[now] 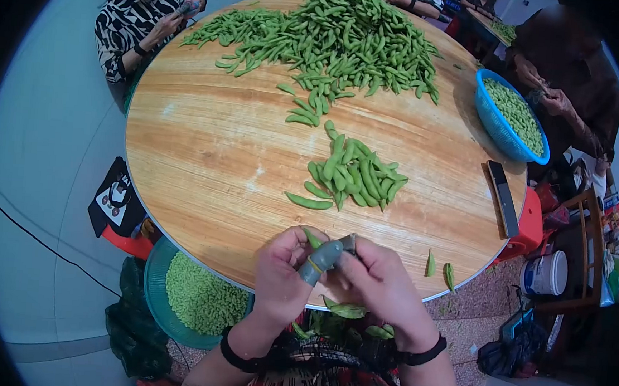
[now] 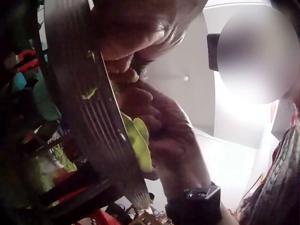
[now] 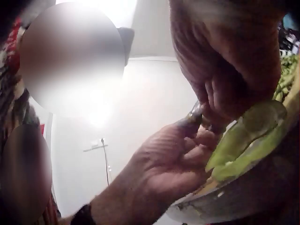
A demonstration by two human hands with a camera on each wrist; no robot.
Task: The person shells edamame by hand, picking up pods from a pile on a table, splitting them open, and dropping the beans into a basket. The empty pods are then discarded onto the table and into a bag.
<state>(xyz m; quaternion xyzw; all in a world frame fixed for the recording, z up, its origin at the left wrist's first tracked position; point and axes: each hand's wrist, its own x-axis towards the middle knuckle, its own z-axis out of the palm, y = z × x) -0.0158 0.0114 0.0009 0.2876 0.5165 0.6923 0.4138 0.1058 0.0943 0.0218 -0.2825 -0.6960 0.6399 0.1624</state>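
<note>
My left hand [image 1: 282,281] holds a green edamame pod [image 1: 312,238] in its curled fingers, above the near table edge. Its thumb wears a grey cover [image 1: 321,263] with a yellow band. Right beside it, my right hand [image 1: 388,279] has bent fingers, and a dark grey cover [image 1: 349,243] shows at its tips. The fingertips of both hands meet; I cannot tell what the right one pinches. Just beyond lies a small heap of pods [image 1: 357,173]. Under the hands, flat green shells [image 1: 348,310] hang at the rim, seen large in the right wrist view as a split shell [image 3: 248,140].
A large pod pile [image 1: 356,42] covers the far side of the round wooden table [image 1: 205,143]. At the right stand a blue basket [image 1: 482,108] of shelled beans and a dark phone-like bar [image 1: 503,199]. A teal basin [image 1: 154,304] of beans sits below left. Other people sit around.
</note>
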